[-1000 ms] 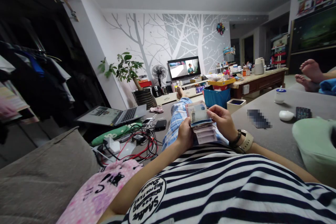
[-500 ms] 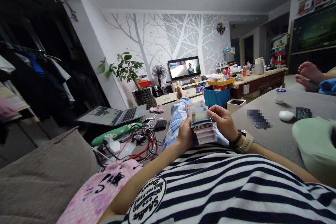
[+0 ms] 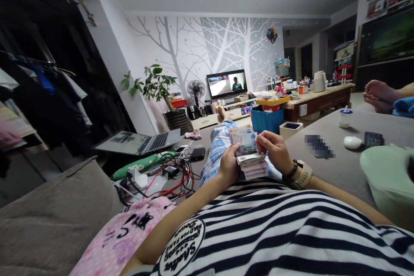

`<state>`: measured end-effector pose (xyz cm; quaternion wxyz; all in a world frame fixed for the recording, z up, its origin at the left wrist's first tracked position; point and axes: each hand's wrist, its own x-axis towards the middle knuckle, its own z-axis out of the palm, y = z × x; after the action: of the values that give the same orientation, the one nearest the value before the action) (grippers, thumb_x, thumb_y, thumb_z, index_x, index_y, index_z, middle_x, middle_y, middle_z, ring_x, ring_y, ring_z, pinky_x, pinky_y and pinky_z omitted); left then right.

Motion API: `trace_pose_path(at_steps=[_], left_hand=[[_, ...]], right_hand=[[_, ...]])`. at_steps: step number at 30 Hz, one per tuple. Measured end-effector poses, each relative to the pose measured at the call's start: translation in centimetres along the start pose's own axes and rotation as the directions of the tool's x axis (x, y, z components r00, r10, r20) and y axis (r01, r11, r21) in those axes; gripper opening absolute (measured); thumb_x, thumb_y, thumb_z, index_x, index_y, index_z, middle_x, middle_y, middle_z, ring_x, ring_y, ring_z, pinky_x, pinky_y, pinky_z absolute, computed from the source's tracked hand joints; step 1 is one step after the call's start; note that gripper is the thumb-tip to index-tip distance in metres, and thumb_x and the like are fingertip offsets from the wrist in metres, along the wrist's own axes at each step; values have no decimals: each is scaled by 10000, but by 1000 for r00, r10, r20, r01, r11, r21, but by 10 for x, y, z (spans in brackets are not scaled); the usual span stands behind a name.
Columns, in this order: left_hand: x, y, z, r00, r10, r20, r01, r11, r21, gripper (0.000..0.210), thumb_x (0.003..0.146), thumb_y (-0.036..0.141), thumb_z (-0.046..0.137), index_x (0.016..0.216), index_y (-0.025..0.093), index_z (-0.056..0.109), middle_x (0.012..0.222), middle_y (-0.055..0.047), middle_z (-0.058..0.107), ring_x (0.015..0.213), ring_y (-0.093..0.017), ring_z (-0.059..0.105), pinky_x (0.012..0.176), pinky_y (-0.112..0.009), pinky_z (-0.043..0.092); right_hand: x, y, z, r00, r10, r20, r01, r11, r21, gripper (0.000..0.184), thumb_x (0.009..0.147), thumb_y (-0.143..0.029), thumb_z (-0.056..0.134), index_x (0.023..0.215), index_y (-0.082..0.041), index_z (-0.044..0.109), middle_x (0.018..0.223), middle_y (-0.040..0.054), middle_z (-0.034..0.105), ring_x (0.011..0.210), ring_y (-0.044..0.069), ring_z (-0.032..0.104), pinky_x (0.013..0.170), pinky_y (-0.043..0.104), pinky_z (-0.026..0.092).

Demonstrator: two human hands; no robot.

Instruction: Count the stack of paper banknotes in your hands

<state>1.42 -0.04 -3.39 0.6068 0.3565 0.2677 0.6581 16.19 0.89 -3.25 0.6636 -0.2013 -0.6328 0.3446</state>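
Observation:
My left hand (image 3: 229,164) is closed around a stack of banknotes (image 3: 254,167) above my lap, its thumb lying on the face of the notes. A bluish note marked with a 10 (image 3: 246,142) shows on the upper part, with pinkish edges behind it. The lower part of the stack folds over towards me in layers. At the upper right edge of the notes, my right hand (image 3: 274,150) is closed in a pinch on the bluish note. A bead bracelet and a pale watch (image 3: 304,173) sit on my right wrist.
Left of my legs lie an open laptop (image 3: 142,142), tangled cables (image 3: 177,172) and a black power bank (image 3: 198,154). To the right are a blurred dark object (image 3: 319,146), a white mouse (image 3: 353,142), a remote (image 3: 374,139) and a green neck pillow (image 3: 384,172). Another person's feet (image 3: 381,94) rest beyond.
A pale note on top has folded down towards me, and the bluish note marked 10 now shows. My left thumb has moved up onto the notes; my right hand has barely shifted.

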Motion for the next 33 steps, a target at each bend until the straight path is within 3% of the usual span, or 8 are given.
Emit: trace_pose_path(at_steps=[6,10,13,16,22,33], left_hand=[[-2,1,-1,999,-31,37,30,999,33,164,675,238,753,805,171,679,745,-67,749,942,-322,746,888,-439,585],[-4,2,-1,999,-1,33,-1,998,63,139,659,230,767,709,182,646,597,-25,670,855,-308,745,872,-433,583],[-3,0,-1,999,10,44,-12,999,47,132,664,229,763,712,181,650,632,-36,694,915,-320,744,908,-439,572],[0,-1,-1,999,0,35,0,1000,19,190,693,245,754,859,169,702,796,-62,769,999,-322,740,939,-441,566],[1,1,3,995,-76,57,77,997,-27,310,749,288,709,1032,162,723,889,-62,795,933,-303,759,900,-431,592],[3,0,-2,993,-84,78,83,996,9,239,728,290,694,933,169,717,868,-65,781,954,-316,751,893,-432,600]], right_hand=[[10,16,-3,982,112,-155,-117,993,-25,571,682,-749,753,611,-224,541,504,-37,496,488,117,401,487,278,318],[12,22,-4,980,176,-96,-178,984,-10,569,656,-747,765,617,-222,551,510,-37,500,495,121,411,487,277,327],[11,20,-4,991,130,-40,-131,991,-23,554,691,-713,758,582,-225,519,519,-40,476,515,122,403,499,279,335],[9,15,-3,997,65,-44,-67,997,-42,524,731,-670,743,579,-225,512,549,-37,462,544,127,394,518,283,338],[5,7,-1,999,10,-39,-12,999,-45,466,775,-614,725,605,-220,543,590,-30,451,585,134,385,545,288,333],[4,5,0,998,18,-60,-17,1000,9,383,747,-563,761,678,-217,609,650,-15,543,620,145,446,582,290,398]])
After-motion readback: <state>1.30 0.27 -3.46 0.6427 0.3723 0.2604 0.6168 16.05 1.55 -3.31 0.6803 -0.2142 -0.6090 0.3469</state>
